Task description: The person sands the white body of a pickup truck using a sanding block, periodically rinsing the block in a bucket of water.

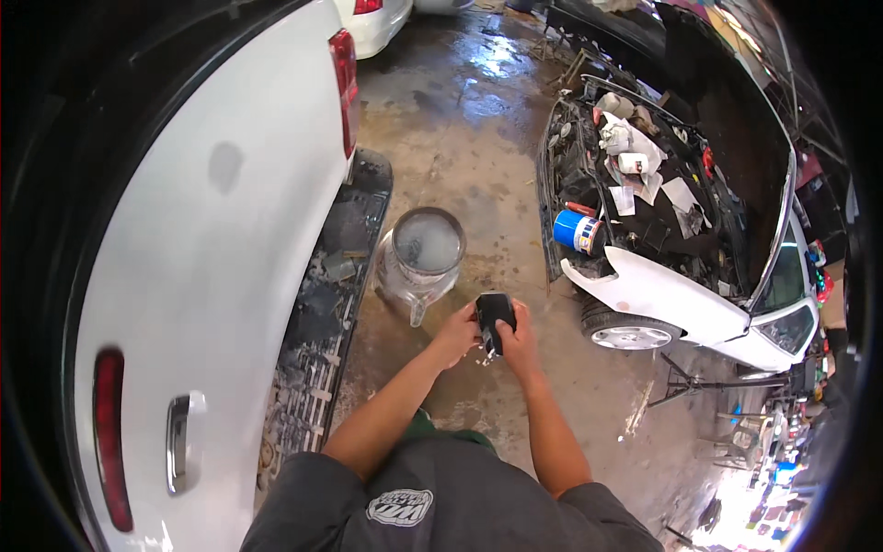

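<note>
Both my hands grip a small black block-shaped object [494,317] in front of me, over the wet concrete floor. My left hand [457,333] closes on its left side, and my right hand [521,339] wraps its right side and lower end. Water drips from the object's bottom. Just beyond my hands stands a clear plastic jug [421,260] with a handle, filled with cloudy soapy water.
A white vehicle's rear body [212,239] with red tail lights and a dirty black step bumper [326,304] fills the left. On the right a white car [681,294] stands with its hood up, rags and a blue can [578,231] in the engine bay.
</note>
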`<action>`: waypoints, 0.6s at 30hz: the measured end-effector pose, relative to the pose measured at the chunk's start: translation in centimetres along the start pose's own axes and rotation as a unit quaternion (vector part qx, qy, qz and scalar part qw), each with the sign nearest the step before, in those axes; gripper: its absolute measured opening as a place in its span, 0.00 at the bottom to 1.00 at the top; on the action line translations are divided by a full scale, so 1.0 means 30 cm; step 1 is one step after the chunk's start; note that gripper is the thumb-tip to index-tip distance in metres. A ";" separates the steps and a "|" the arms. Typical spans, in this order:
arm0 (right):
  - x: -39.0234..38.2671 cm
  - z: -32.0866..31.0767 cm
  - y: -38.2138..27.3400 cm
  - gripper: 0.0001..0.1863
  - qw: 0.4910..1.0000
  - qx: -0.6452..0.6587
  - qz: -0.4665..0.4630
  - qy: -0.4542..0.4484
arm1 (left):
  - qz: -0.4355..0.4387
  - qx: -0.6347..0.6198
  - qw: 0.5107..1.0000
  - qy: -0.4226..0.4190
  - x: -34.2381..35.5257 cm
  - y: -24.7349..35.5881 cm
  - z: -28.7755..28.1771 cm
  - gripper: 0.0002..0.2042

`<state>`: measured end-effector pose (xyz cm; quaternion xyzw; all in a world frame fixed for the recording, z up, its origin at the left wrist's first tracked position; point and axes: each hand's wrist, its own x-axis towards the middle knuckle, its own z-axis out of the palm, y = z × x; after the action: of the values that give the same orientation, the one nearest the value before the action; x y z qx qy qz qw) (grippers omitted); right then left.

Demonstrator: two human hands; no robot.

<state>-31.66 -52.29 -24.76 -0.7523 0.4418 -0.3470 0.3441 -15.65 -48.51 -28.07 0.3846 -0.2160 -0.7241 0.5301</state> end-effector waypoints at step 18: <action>-0.712 -0.172 -0.055 0.22 0.967 0.202 0.156 -0.020 | 0.057 0.125 0.978 0.156 -0.593 -0.622 0.325 0.23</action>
<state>-43.09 -33.46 -25.35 -0.5957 0.4676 -0.3562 0.5474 -32.00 -26.39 -29.73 0.5427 -0.2410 -0.5915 0.5455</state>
